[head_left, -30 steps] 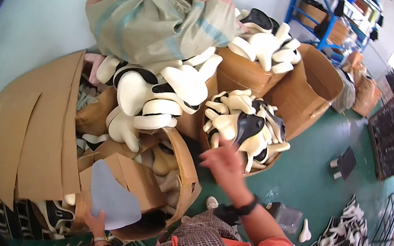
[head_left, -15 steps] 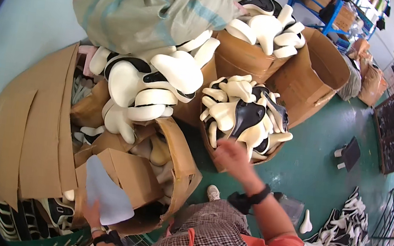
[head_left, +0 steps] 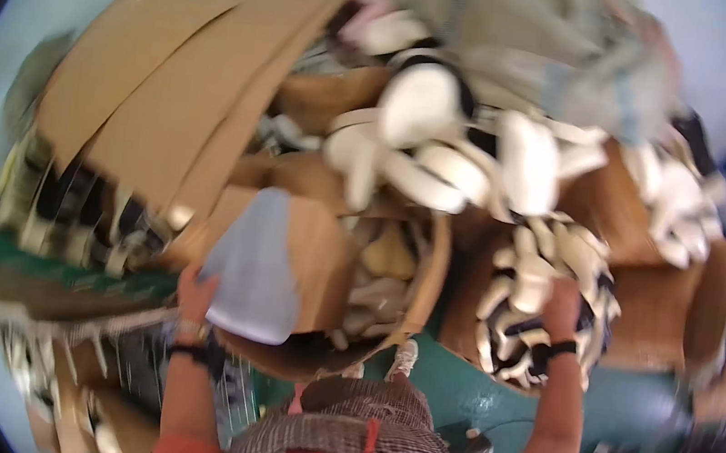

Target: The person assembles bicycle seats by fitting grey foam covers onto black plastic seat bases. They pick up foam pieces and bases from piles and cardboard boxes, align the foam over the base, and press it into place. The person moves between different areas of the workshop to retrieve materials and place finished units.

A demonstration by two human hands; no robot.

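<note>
A pale blue-grey sheet (head_left: 256, 272) leans against a cardboard box, near heaped cream shoe soles (head_left: 549, 278).

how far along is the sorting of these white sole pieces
Early, as far as this blurred view shows. Done: one cardboard box in front of the person already holds some pieces. In hand: the left hand grips a pale sheet at that box, and the right hand reaches into the white sole pieces in the next box. Left: large heaps of pieces lie piled on the boxes behind.
</note>
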